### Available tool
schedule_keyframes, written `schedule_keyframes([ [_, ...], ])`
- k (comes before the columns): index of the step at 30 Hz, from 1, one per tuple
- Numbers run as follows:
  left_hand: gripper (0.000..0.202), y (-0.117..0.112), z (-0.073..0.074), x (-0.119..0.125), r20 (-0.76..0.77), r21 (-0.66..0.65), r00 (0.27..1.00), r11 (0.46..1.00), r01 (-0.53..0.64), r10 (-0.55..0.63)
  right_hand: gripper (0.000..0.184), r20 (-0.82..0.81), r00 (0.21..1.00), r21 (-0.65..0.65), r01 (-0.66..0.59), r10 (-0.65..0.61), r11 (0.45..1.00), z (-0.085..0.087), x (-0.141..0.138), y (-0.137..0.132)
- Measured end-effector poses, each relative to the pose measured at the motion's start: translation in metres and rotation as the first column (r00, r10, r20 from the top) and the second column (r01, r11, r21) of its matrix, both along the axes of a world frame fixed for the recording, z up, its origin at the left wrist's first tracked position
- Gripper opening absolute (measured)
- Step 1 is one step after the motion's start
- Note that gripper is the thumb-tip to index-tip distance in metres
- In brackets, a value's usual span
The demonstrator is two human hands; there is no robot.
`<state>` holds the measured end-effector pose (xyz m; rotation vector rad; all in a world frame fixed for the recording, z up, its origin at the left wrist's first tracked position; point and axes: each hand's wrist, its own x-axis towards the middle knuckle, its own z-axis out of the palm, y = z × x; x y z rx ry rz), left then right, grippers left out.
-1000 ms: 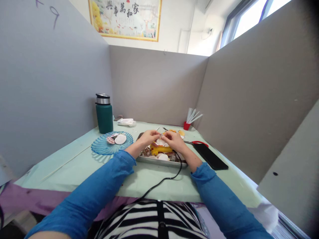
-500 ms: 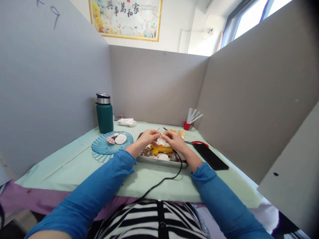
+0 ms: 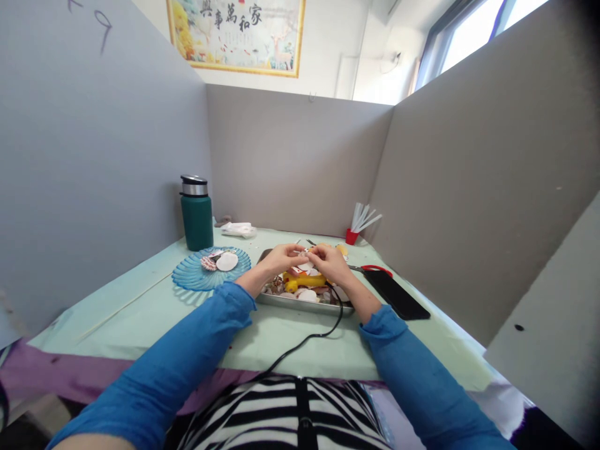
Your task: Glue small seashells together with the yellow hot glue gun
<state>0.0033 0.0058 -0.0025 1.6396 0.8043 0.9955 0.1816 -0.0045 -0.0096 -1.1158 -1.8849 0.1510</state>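
Observation:
My left hand [image 3: 280, 257] and my right hand [image 3: 330, 261] meet over a metal tray [image 3: 300, 304] of seashells. Both hands are closed in a pinch on a small pale shell [image 3: 305, 251] between their fingertips. A yellow glue gun [image 3: 304, 281] lies in the tray just below the hands, and its black cord [image 3: 300, 342] runs toward me over the tray's front edge. White and brown shells lie around the glue gun.
A blue glass plate [image 3: 197, 279] with a few shells sits left of the tray. A green flask [image 3: 196, 213] stands behind it. A black phone [image 3: 396, 295] and red-handled scissors [image 3: 375, 269] lie to the right. A red cup of white sticks [image 3: 352, 235] stands at the back. Grey partitions enclose the table.
Both hands have lifted slightly and shifted a little away from me, still pinched together on the small shell. Nothing else has moved.

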Motion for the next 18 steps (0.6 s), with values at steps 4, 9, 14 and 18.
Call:
schedule_keyframes([
  [4,0.035,0.0019,-0.0012,0.0007,0.002,0.014,1.0,1.0,-0.026,0.026,0.026,-0.02,0.999,-0.005,-0.04,0.04,0.999,-0.001,-0.0003,0.0012],
  [9,0.026,0.0025,-0.003,0.0012,-0.069,0.034,0.996,0.998,-0.061,0.064,0.022,-0.142,0.982,0.004,-0.129,0.128,0.992,-0.0013,-0.0013,0.0013],
  [14,0.026,0.004,-0.0041,0.0004,-0.094,0.06,0.995,0.998,-0.035,0.041,0.019,-0.135,0.98,0.006,-0.148,0.147,0.989,-0.0005,-0.0014,0.0002],
  [18,0.027,0.0008,-0.0007,-0.0004,-0.082,0.046,0.993,0.996,-0.078,0.081,0.02,-0.138,0.983,-0.008,-0.124,0.122,0.992,-0.0005,-0.0011,0.0],
])
